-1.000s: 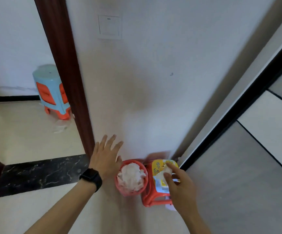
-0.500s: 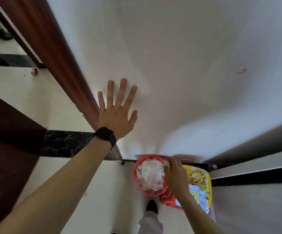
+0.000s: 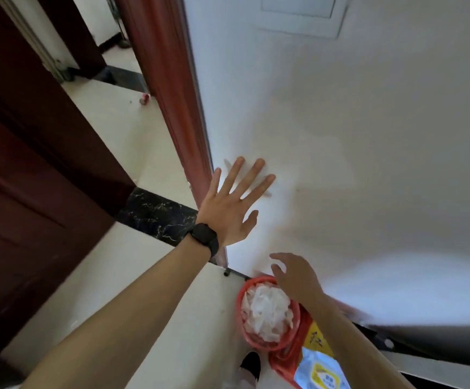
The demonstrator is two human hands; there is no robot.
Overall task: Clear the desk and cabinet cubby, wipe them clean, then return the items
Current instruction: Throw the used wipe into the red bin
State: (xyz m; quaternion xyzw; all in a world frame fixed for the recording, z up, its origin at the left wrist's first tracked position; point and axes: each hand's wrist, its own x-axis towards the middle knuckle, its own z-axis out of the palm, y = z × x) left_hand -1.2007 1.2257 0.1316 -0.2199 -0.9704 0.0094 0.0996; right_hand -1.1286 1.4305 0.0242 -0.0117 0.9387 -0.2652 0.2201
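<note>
Pale floor [image 3: 149, 279] carries a red bin [image 3: 267, 343] beside a red stool [image 3: 287, 360].

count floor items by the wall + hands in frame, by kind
Red waste bin full of white paper: 1
Red stool: 1
Wipes pack on the stool: 1
Hands, left hand on the wall, right hand above the bin: 2
Total: 5
</note>
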